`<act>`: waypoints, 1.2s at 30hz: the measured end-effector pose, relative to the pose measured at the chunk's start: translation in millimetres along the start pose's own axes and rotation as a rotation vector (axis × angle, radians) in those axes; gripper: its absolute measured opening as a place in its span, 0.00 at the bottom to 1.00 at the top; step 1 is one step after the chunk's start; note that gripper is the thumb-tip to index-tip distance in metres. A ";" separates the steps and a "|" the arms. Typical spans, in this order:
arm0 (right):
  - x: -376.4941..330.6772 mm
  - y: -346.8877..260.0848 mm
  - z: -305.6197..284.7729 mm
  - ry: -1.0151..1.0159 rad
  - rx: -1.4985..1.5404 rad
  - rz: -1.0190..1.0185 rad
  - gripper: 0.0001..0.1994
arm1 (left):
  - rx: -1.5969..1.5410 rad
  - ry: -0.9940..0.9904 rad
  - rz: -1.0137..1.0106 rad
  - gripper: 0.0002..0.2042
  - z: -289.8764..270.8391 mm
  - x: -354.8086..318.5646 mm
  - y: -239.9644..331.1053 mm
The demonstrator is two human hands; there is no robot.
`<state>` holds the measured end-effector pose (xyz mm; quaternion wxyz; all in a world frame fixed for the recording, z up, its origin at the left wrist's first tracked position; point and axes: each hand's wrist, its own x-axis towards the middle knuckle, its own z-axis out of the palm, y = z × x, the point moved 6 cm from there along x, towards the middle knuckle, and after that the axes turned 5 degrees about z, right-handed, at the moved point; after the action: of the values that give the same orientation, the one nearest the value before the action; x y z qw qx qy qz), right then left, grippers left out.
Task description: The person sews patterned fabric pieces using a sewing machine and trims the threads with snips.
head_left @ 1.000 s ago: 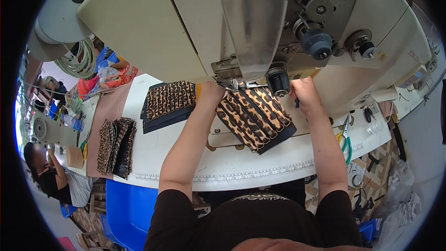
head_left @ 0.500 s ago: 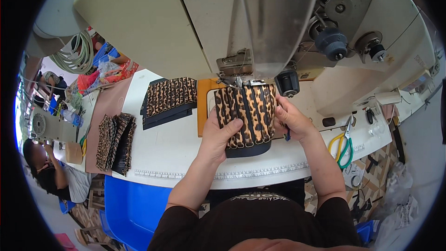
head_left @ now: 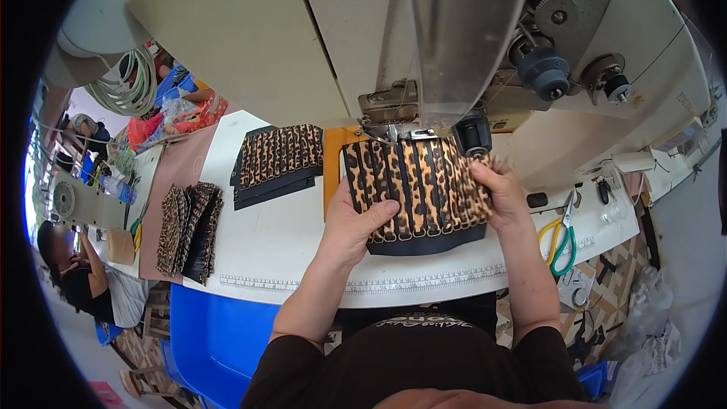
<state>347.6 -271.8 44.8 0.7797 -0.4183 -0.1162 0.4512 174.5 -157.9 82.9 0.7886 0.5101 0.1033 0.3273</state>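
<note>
Head view: both hands (head_left: 352, 227) grip leopard-print piece (head_left: 416, 185).

Leopard-print panel (head_left: 416, 189) (black-striped), green-handled scissors (head_left: 559, 246).

Under the sewing machine (head_left: 424, 38), the left hand (head_left: 350, 226) and right hand (head_left: 501, 195) grip a leopard-print piece (head_left: 415, 185) on the white surface (head_left: 288, 246).

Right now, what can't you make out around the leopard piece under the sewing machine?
- Needle and presser foot: head view, hidden behind the sewing machine head.
- Underside of the leopard-print piece: faces the white table.
- Left hand fingers: tucked under the piece, only the thumb shows.
- Right hand fingertips: curled over the piece's right edge.
- Green-handled scissors: too small to see whether the blades are closed.
</note>
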 end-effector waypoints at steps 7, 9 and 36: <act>-36.7 -31.8 7.7 -0.007 0.001 -0.252 0.13 | 0.035 -0.019 0.008 0.22 1.9 -1.7 6.4; -38.1 -34.1 6.7 0.014 -0.006 -0.247 0.13 | 0.037 -0.020 0.001 0.22 3.1 -0.7 5.3; 7.4 -66.0 15.4 0.045 -0.020 -0.336 0.06 | 0.081 0.049 -0.025 0.30 -5.0 31.5 15.7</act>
<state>383.2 -273.5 102.9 0.8423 -0.4108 -0.1716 0.3040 189.6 -130.5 99.8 0.7685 0.5323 0.1422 0.3254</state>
